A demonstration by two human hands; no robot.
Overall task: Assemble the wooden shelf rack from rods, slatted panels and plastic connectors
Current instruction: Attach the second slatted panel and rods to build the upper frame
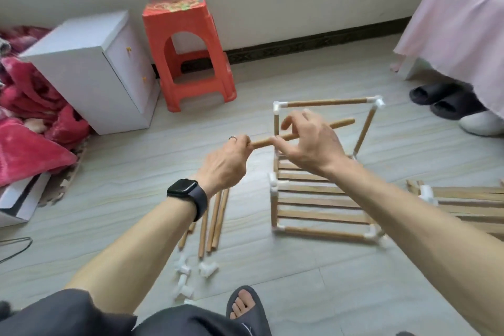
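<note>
Nearest us: a foot in a dark slipper (245, 305), then small white plastic connectors (191, 273) scattered on the grey floor (313, 294). Loose spare wooden rods (218, 215) lie just beyond them.

To their right stands the part-built rack frame (321, 233), with a wooden slatted panel (308, 214) as its base and one rod loop upright at the back. A second slatted panel (474, 195) lies well off to the right.

Above the frame we hold one round light-wood rod (342, 122) roughly level. The left hand (226, 163) is fisted round its left end. The right hand (308, 142) pinches it loosely mid-length, fingers half spread.

The rod looks light, stiff and smooth, so it may slip when twisted into a tight socket. We'd grip close to the entering end and brace the frame at a connector, not the slats.

Far: a red plastic stool (188, 54) and a white cabinet (90, 68) by the wall.
</note>
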